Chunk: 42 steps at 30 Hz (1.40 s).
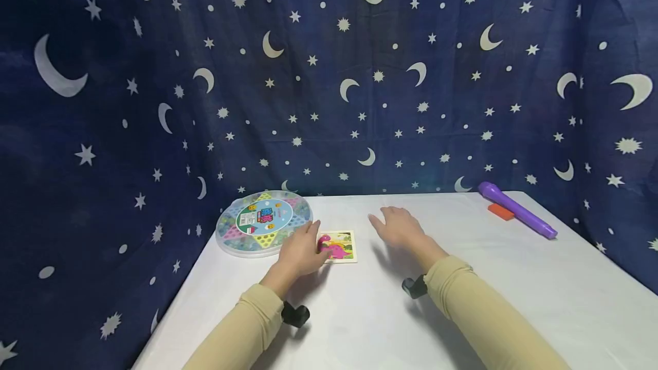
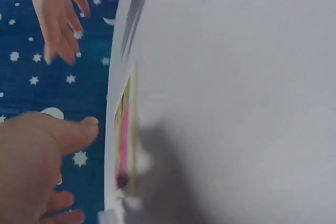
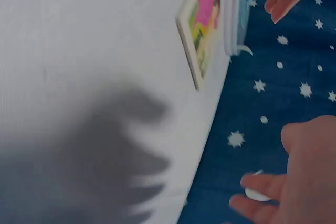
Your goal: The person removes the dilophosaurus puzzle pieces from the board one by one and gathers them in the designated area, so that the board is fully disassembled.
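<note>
A small framed picture puzzle (image 1: 341,246) with a pink dinosaur lies flat on the white table. My left hand (image 1: 302,249) hovers at its left edge, thumb and fingers spread and nothing held. In the left wrist view a gap shows between that thumb and the puzzle (image 2: 124,140). My right hand (image 1: 400,227) is in the air to the right of the puzzle, fingers loosely extended and holding nothing. The right wrist view shows the puzzle (image 3: 202,24) well away from the right hand (image 3: 310,182), whose shadow falls on the table.
Behind the left hand lies a round, flat board game case (image 1: 264,221) with a star pattern. At the table's far right are a purple microphone-shaped stick (image 1: 516,210) and an orange-red flat piece (image 1: 501,212). A dark blue star-and-moon curtain (image 1: 329,73) hangs beyond the white table (image 1: 370,324).
</note>
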Each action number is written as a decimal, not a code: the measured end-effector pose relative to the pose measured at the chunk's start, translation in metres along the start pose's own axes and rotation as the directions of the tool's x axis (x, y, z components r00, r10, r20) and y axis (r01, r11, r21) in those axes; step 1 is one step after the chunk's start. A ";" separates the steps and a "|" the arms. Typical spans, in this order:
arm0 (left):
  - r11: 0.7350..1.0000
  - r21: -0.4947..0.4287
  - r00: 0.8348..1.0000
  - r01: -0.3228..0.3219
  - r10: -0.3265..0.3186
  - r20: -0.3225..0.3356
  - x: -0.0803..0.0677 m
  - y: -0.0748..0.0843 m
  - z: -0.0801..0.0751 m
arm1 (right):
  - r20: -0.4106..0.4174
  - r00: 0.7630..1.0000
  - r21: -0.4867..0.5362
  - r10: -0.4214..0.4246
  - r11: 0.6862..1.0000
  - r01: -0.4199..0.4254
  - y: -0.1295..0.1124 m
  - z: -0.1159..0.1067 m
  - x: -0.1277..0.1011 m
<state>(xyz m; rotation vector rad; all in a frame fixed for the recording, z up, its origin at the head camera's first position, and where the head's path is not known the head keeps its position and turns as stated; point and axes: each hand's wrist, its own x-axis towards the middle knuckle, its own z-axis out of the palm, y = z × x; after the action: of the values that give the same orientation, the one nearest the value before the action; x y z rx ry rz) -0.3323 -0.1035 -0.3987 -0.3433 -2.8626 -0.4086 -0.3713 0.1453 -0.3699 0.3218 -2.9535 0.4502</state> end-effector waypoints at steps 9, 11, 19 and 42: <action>0.976 -0.073 0.973 -0.204 0.193 -0.125 -0.032 0.007 0.030 | 0.018 0.983 0.082 -0.185 0.980 0.183 -0.029 0.033 0.015; 0.973 -0.089 0.970 -0.213 0.199 -0.140 -0.035 0.009 0.036 | 0.034 0.980 0.084 -0.198 0.977 0.194 -0.035 0.038 0.018; 0.958 -0.130 0.952 -0.256 0.226 -0.209 -0.040 0.019 0.053 | 0.077 0.976 0.135 -0.206 0.972 0.194 -0.054 0.055 0.026; 0.974 0.009 0.941 -0.225 0.219 -0.256 -0.036 0.011 0.046 | 0.243 0.925 0.146 -0.291 0.954 0.261 -0.093 0.058 0.058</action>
<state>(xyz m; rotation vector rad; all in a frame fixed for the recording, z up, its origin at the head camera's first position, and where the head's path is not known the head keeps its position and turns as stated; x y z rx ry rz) -0.3040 -0.0866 -0.4484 -0.5671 -2.5351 -0.4063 -0.4122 0.0299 -0.3894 0.8631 -3.0661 0.5739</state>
